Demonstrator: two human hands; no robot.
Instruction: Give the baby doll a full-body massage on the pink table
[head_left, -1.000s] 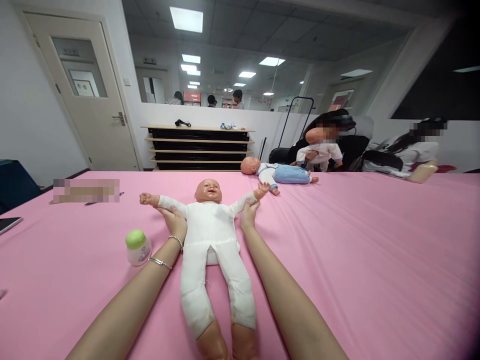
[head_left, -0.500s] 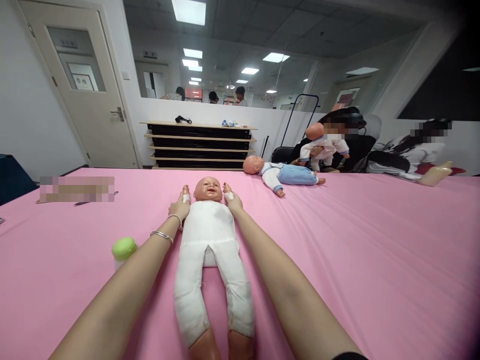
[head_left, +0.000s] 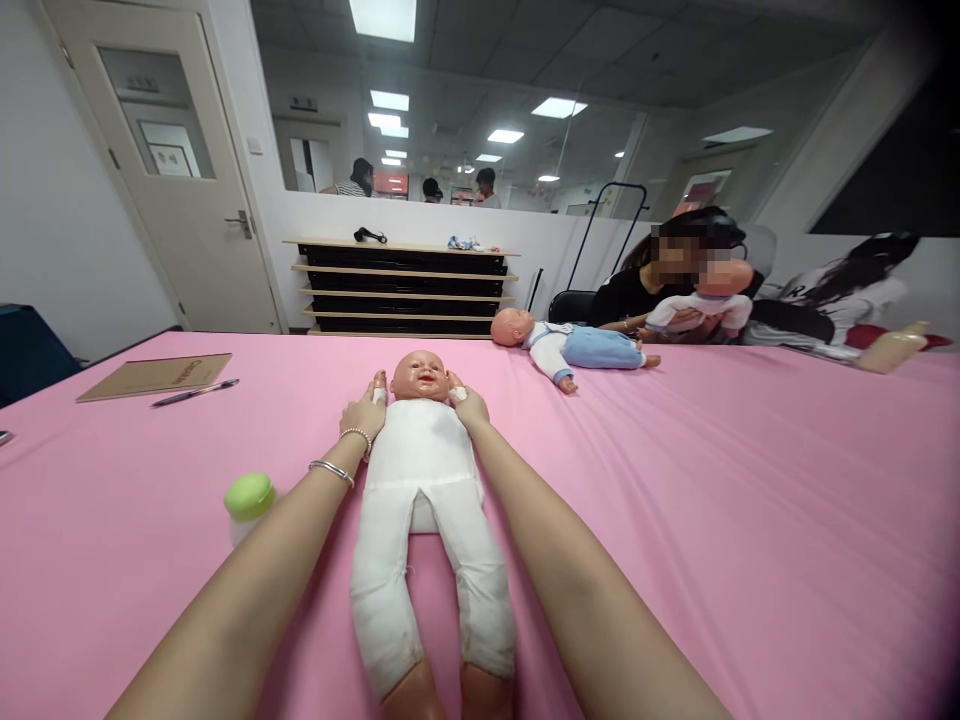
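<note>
Across the pink surface (head_left: pixel 712 500) a baby doll in a white suit (head_left: pixel 424 480) lies on its back, head away from the camera, legs toward the near edge. A second ago its arms were stretched out wide to either side; now both are folded up beside its head, much as half a second ago. The left hand (head_left: pixel 365 412) has its fingers wrapped closed around the doll's arm at the left of the head, with the doll's small fist showing above them; two bracelets sit on that wrist. The right hand (head_left: pixel 469 405) grips the other arm the same way, fingers curled shut around it just beside the doll's cheek. Farther back a second doll in blue and white (head_left: pixel 574 347) lies on the surface, and a person beyond it now holds a third doll higher than before. Left of the forearm stands a green-capped bottle (head_left: pixel 249 503); a notebook (head_left: pixel 154 375) and pen (head_left: pixel 195 392) lie near the far left.
</note>
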